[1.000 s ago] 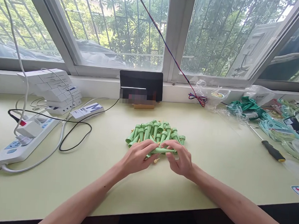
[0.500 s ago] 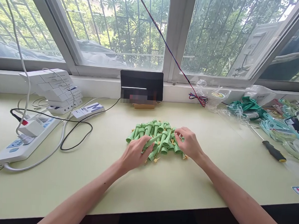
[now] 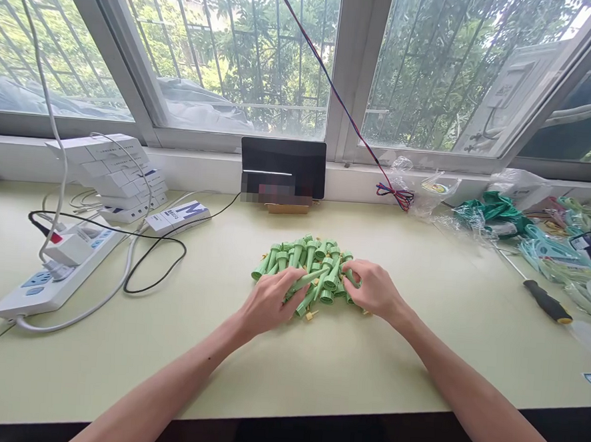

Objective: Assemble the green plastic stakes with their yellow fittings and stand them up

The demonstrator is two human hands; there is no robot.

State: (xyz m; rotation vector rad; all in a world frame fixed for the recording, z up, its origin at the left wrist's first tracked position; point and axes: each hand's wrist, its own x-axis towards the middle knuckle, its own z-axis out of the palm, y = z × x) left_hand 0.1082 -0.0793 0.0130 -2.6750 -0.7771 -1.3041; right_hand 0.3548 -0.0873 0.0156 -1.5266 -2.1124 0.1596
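A heap of green tapered plastic spikes (image 3: 328,283) with wide capped ends lies mid-table, small yellow pieces among them. My left hand (image 3: 270,299) is closed around one green spike (image 3: 311,276), whose narrow end points right and slightly up over the heap. At the heap's right edge is my right hand (image 3: 371,287), its fingers curled and pinched against the pieces. Green shows between its thumb and forefinger, but what the fingertips grip is hidden. A small yellow fitting (image 3: 310,315) rests on the table in front of the heap.
A dark tablet (image 3: 283,160) stands behind the heap. To the left are a power strip (image 3: 35,295), loose cables, stacked white boxes (image 3: 122,177) and a flat box (image 3: 178,217). A screwdriver (image 3: 545,301) and plastic-bagged items (image 3: 548,253) lie on the right.
My right hand has lowered slightly onto the right edge of the heap and its fingers have closed. The left hand keeps hold of its green spike. The view has shifted slightly.
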